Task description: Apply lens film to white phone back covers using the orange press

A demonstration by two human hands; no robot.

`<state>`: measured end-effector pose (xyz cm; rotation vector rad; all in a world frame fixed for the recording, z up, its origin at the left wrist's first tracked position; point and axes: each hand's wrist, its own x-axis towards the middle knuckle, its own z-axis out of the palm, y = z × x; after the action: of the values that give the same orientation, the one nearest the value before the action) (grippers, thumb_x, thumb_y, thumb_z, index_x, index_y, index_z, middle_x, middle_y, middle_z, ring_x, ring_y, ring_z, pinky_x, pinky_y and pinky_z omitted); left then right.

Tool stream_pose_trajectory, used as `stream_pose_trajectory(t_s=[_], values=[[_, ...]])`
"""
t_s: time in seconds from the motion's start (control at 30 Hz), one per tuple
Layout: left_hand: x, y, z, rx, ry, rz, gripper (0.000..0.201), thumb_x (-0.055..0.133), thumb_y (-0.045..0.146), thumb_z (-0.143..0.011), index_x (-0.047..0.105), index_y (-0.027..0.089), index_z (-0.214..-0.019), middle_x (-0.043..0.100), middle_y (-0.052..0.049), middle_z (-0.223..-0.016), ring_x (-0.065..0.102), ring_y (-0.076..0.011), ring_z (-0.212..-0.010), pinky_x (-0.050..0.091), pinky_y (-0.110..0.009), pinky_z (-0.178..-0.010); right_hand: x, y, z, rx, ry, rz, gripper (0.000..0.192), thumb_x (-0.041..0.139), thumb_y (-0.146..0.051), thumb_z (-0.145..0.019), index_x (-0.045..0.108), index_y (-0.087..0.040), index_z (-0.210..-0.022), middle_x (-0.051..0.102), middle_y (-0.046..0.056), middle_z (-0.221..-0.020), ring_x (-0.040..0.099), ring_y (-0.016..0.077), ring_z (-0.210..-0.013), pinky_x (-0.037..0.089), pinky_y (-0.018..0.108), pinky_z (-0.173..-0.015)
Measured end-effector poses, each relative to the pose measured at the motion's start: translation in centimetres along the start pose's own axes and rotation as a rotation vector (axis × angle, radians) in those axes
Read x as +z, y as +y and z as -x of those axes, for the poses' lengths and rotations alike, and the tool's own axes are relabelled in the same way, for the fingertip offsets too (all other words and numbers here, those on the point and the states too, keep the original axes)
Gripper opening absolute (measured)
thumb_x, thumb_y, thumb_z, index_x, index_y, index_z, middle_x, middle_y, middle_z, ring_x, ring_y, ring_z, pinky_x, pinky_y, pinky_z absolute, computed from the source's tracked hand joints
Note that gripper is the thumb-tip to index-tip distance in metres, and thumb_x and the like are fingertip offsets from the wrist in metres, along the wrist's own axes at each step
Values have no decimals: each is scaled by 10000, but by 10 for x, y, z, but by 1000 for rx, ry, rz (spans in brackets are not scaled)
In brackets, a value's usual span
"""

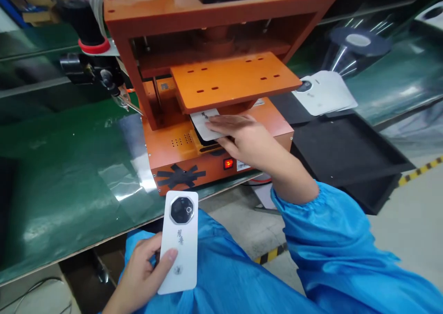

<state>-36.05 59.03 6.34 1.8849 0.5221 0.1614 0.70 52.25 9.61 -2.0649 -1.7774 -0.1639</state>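
My left hand (140, 270) holds a white phone back cover (180, 240) with a black octagonal camera ring, upright over my lap in blue sleeves. My right hand (242, 136) reaches into the orange press machine (221, 14), fingers flat on a second white back cover (204, 122) that lies in the black seat under the orange press plate (235, 79). Part of that cover is hidden by my fingers and the plate.
A stack of white back covers (325, 92) lies right of the machine beside a black foam tray (342, 150). A red lit switch (228, 163) sits on the machine front. The green bench mat (62, 166) spreads left; black tools (90, 56) stand behind.
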Motion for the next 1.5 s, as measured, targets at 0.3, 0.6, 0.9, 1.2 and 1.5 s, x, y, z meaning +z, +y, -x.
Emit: stream_pose_trajectory(t_s=[0.3, 0.6, 0.9, 1.2, 1.5], values=[[-3, -7, -2, 148, -1, -152, 240, 593, 351, -1064, 808, 249, -1035, 820, -16, -864, 769, -174, -672, 611, -232, -640, -12, 6, 5, -63, -43, -66, 510, 706, -433, -1025, 666, -221, -1488, 600, 90, -1605, 563, 310, -1490, 482, 490, -1230], [8, 12, -25, 507, 58, -409, 165, 605, 174, -1026, 647, 182, -867, 722, -85, -964, 684, -193, -887, 600, -309, -782, 11, -1, 2, 113, 41, -27, 592, 601, -523, -1058, 564, -133, -1501, 636, 201, -1508, 569, 354, -1431, 405, 527, -1201], [23, -10, -55, 614, 242, -923, 335, 567, 179, -1045, 568, 183, -710, 544, -225, -1638, 600, -204, -766, 526, -389, -704, 50, -7, 135, 337, 694, 239, 424, 556, -198, -1038, 665, -224, -1447, 713, 134, -1150, 688, 283, -1056, 534, 424, -930], [25, -10, -66, 637, 278, -965, 372, 556, 191, -1059, 551, 187, -688, 521, -257, -1644, 621, -191, -717, 493, -380, -694, 71, 11, 157, 349, 622, 354, 619, 456, -92, -1010, 543, -228, -1608, 718, 116, -1101, 671, 242, -958, 474, 364, -813], [25, 2, -61, 543, 302, -883, 383, 538, 208, -1067, 542, 196, -685, 616, -169, -1589, 607, -154, -627, 496, -384, -674, 66, 15, 158, 356, 610, 304, 579, 447, -115, -1018, 611, -244, -1559, 700, 113, -1050, 671, 246, -920, 560, 400, -847]])
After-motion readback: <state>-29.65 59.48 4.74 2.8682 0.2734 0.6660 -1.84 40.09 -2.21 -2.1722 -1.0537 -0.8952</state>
